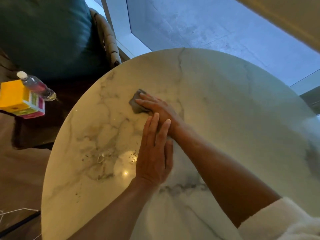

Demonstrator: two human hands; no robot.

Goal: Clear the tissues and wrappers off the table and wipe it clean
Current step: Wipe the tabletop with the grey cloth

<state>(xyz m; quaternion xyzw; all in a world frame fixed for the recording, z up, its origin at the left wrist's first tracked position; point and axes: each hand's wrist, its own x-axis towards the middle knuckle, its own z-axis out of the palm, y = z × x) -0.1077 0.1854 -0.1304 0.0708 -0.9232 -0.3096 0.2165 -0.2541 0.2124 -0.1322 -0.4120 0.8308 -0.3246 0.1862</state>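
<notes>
Lower right corner of frame: white fluffy sleeve [284, 220], pushed up the right forearm. Both bare forearms reaching up-frame over a round marble table [242, 118], white with grey veins, filling the centre and right.

Centre, lower: left hand [155, 153] flat, fingers straight and together, palm down over the table; grip apart, holding nothing. Fingertips overlapping the right wrist from this view; contact there cannot tell.

Just left of the left hand, mid-frame: scatter of small crumbs or flecks [103, 158] on the table top, with a bright light glare just below.

Centre, a little higher: right hand [155, 108] palm down, fingers straight, pressing on a small grey cloth [136, 103] lying flat on the table. Grip apart, flat on the cloth, not curled round it. Cloth sticking out beyond the fingertips toward upper left.

Left edge, mid-height, off the table: yellow box [12, 94] with pink and green side panels, on a dark low surface. Clear plastic bottle [38, 87], white cap, lying tilted across the box top; contents clear, level cannot tell. Box contents hidden.

Lower left: white cord [17, 211] on the floor.

Upper left: teal cushion [45, 32] against a quilted chair back [109, 35]. Upper right: window [216, 28], bluish light.
</notes>
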